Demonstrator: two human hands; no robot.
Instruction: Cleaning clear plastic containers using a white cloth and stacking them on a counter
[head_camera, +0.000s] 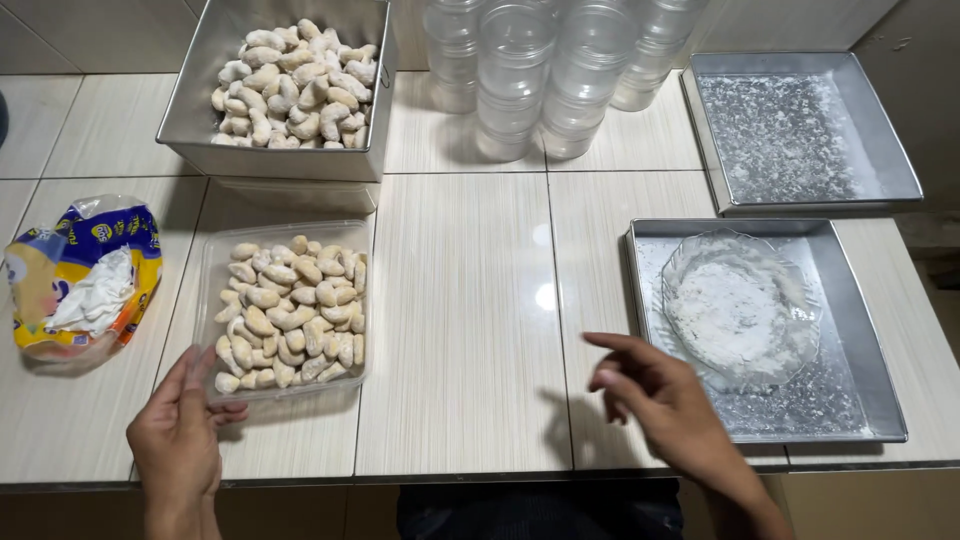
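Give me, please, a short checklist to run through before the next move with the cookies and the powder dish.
1. Left hand on the clear cookie tray: ok, fingers touch its near corner.
2. Right hand free: ok, it holds nothing, beside the near metal pan.
3. Powder in the glass dish: ok, a white layer shows.
4. Cookies in the tray: ok, it is nearly full.
5. Jars in reach: cannot tell; they are stacked at the far edge.
6. Bag open: ok, white powder shows.
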